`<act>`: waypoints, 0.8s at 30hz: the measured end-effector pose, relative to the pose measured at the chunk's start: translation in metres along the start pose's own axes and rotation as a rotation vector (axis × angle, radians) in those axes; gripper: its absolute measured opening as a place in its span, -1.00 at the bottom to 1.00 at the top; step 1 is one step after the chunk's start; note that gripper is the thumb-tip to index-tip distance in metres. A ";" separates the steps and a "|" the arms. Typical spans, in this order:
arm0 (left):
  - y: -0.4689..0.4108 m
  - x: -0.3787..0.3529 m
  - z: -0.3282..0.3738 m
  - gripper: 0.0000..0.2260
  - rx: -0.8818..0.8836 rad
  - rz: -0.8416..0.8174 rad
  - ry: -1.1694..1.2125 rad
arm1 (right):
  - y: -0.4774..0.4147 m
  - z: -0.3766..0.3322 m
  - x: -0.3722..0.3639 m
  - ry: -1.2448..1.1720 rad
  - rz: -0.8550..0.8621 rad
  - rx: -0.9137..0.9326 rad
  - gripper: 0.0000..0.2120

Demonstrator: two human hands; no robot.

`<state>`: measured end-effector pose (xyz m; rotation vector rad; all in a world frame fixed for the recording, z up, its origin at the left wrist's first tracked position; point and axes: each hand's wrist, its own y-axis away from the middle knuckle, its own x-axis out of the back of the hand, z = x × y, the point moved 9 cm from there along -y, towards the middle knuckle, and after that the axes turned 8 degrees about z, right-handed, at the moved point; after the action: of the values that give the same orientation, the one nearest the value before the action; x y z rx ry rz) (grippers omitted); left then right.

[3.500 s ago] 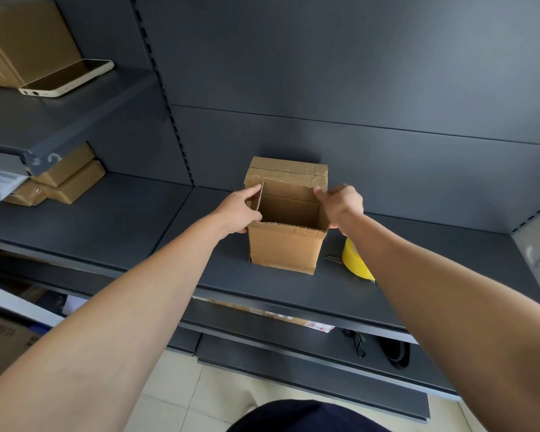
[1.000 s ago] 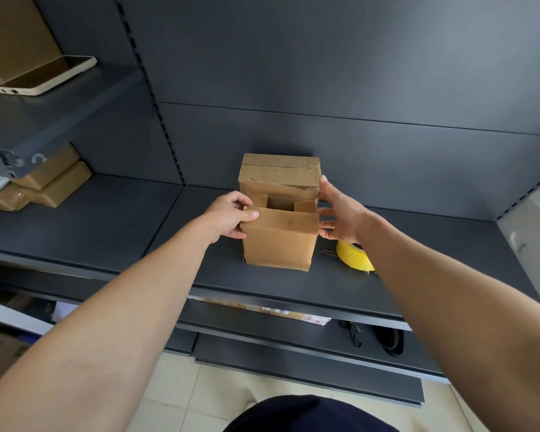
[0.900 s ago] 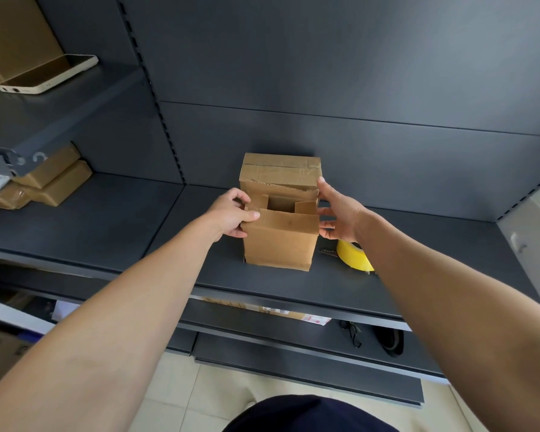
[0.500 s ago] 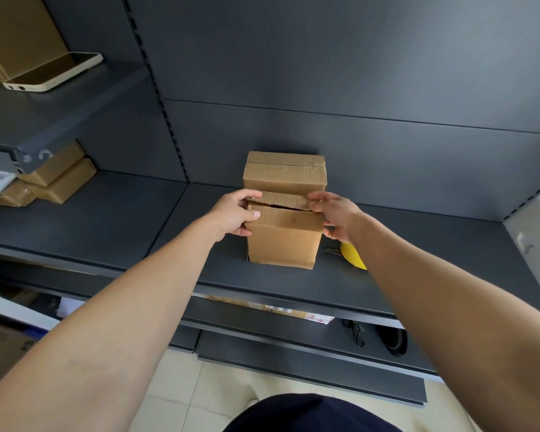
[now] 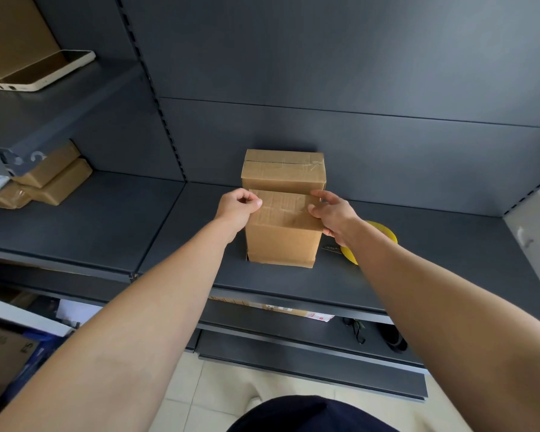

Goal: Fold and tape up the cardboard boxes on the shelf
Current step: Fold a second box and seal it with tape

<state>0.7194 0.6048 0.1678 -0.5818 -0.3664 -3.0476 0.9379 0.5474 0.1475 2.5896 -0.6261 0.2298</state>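
Grey metal shelf (image 5: 434, 260) — the near cardboard box (image 5: 281, 241) stands with flaps folded shut before a taped box (image 5: 282, 169); left hand (image 5: 236, 208) and right hand (image 5: 332, 213) both grip its top edges. Beside it the right forearm (image 5: 418, 291) half hides a yellow tape roll (image 5: 385, 233) — print on the lower-left carton (image 5: 0, 353) is unreadable

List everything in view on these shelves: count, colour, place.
near box: one, brown, middle shelf, top flaps folded down.
taped box: one, brown, directly behind the near box.
tape roll: one, yellow, right of the near box, partly hidden by the right forearm.
flat parcels: at least two, brown, stacked at the far left.
phone: one, cream-edged, upper left shelf.
large box: one, brown, behind the phone.
shelf: dark grey, carries both boxes.
left hand: holds the near box's top left corner.
right hand: holds its top right edge.
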 end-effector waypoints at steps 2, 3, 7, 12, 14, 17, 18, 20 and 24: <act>-0.002 -0.001 -0.002 -0.92 0.023 0.025 0.014 | 0.001 0.002 -0.002 0.001 0.014 0.036 -0.73; -0.003 -0.002 -0.003 -0.91 0.029 0.038 0.022 | 0.001 0.002 -0.003 0.002 0.019 0.056 -0.74; -0.004 -0.002 -0.005 -0.88 0.058 0.102 0.056 | 0.000 0.002 -0.004 0.007 0.018 0.102 -0.74; -0.007 -0.003 -0.013 -0.70 0.226 0.071 0.139 | 0.000 0.001 -0.004 -0.026 0.030 0.111 -0.68; -0.005 -0.004 -0.016 -0.68 0.254 0.065 0.161 | 0.000 0.002 -0.004 -0.035 0.037 0.103 -0.64; -0.003 -0.005 -0.016 -0.68 0.246 0.089 0.177 | 0.001 0.001 -0.003 -0.027 0.044 0.098 -0.63; -0.003 -0.005 -0.016 -0.68 0.242 0.093 0.180 | 0.002 0.001 -0.003 -0.028 0.040 0.093 -0.63; -0.001 -0.004 -0.016 -0.69 0.242 0.097 0.187 | 0.003 0.002 -0.002 -0.035 0.033 0.081 -0.63; 0.002 -0.001 -0.017 -0.72 0.240 0.119 0.188 | 0.004 -0.001 -0.002 -0.001 0.037 0.103 -0.61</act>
<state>0.7142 0.5994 0.1529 -0.2903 -0.6512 -2.8540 0.9346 0.5457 0.1498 2.6781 -0.6797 0.2794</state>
